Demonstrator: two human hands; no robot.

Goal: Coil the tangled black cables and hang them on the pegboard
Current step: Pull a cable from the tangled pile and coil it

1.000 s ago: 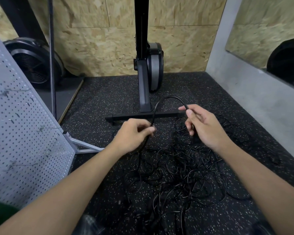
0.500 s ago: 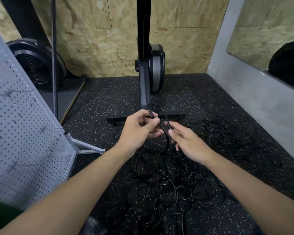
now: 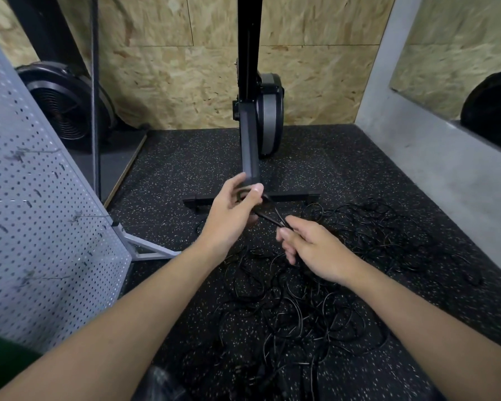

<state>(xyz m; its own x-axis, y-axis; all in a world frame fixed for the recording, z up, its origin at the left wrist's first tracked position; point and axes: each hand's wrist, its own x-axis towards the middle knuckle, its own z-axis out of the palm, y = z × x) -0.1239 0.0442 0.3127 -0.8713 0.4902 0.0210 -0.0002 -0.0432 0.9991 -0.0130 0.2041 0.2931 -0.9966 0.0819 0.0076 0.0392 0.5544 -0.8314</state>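
The left hand (image 3: 232, 211) holds a small loop of black cable (image 3: 268, 217) in curled fingers. The right hand (image 3: 313, 250) pinches the same cable just beside it. More cables (image 3: 301, 308) lie tangled on the floor (image 3: 185, 163), near the pegboard (image 3: 41, 227).

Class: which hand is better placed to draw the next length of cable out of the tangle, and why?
Right, probably: the right hand pinches the cable just above the tangle, while the left hand grips its looped end farther away.
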